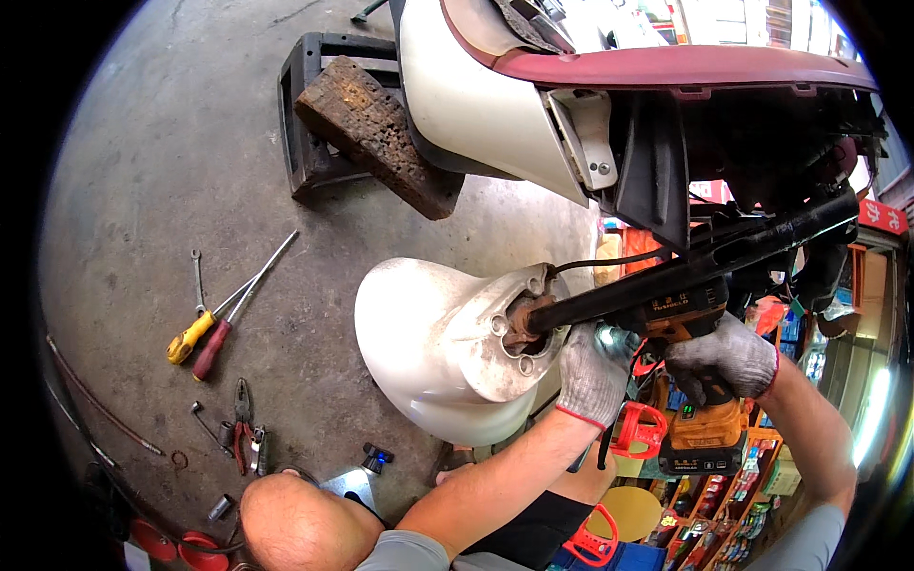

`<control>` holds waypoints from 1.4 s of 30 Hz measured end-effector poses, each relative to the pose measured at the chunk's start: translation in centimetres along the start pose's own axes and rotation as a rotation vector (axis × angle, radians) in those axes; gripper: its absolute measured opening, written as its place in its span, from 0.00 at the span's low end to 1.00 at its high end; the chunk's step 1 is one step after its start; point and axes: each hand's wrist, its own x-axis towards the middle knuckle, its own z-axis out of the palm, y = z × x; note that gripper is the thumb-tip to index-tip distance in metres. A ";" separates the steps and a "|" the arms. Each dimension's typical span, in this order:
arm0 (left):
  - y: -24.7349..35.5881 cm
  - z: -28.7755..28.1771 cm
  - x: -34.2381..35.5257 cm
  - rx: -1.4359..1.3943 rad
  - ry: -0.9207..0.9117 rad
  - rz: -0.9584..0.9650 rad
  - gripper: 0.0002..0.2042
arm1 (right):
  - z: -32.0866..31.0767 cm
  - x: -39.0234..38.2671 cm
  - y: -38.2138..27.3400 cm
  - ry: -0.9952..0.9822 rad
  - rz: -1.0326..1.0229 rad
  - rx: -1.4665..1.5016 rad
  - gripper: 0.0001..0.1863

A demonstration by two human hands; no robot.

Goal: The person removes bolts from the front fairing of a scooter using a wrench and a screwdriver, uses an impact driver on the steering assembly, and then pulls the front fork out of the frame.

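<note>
Cordless power tool (685,309), orange and black, sits right of centre, just under a slanted black tube (728,252) – battery base at the bottom, small green light on it. Right hand (728,357), in a grey knit glove with a red cuff edge, is wrapped around the tool's handle. Left hand (590,371), same glove type, is up by the tool's front end, next to the tube's lower end; fingers partly hidden, so cannot tell if they grip anything. Shiny metal piece (616,340) shows right beside those fingers.

Tube's lower end goes into the rusty opening of a white curved shell (419,347), left of the left hand. Black cable (609,261) runs near the tube. Above: white body panel (476,114) with maroon trim (685,65). Pitted wooden block (367,128) lies across a black frame (293,143), against the panel's underside.

Floor, left side: 2 screwdrivers with crossed shafts – 1 yellow-handled (193,337), 1 red-handled (212,352); a wrench (198,276) near their shafts. Lower down, pliers (243,404), a bent metal rod (211,428) beside them, and a small metal cylinder (221,506). Lower right: red plastic piece (636,447) near the battery base, loaded shelves (752,471) behind.
</note>
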 end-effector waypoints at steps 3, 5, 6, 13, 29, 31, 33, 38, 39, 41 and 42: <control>0.9 1.6 -1.8 0.962 0.004 0.363 0.12 | -0.5 0.4 -0.4 -0.015 0.102 -0.062 0.15; 0.3 1.8 -1.2 0.495 0.067 0.217 0.11 | -0.2 0.2 -0.6 -0.002 0.077 -0.067 0.15; 0.0 1.9 -0.7 0.026 0.106 0.057 0.11 | -0.1 0.1 -0.8 0.004 0.064 -0.069 0.16; -0.1 1.4 -0.4 0.205 0.049 0.116 0.11 | 0.1 0.0 -0.8 0.014 0.058 -0.016 0.15; -0.2 0.2 0.2 0.202 0.062 0.115 0.14 | -0.4 -0.6 -1.3 -0.017 0.060 -0.094 0.23; -0.1 0.3 0.1 0.292 0.036 0.107 0.15 | -0.4 -0.7 -1.2 -0.006 0.055 -0.112 0.23; -0.4 -0.1 -0.4 1.168 -0.081 0.417 0.11 | -0.5 -0.8 -0.8 0.013 0.046 -0.111 0.22; -0.5 1.4 -0.8 0.318 0.048 0.121 0.11 | -0.8 -0.7 0.3 0.042 0.043 -0.123 0.21; -0.4 1.9 -0.9 -0.028 0.110 -0.019 0.11 | -1.0 -0.9 0.7 0.043 0.043 -0.123 0.21; -0.9 1.0 -0.9 0.173 -0.024 0.125 0.11 | -0.9 -1.1 0.5 0.046 0.020 -0.135 0.22; -1.1 0.7 -0.7 0.179 -0.031 0.130 0.11 | -0.8 -1.3 0.5 0.048 0.009 -0.141 0.22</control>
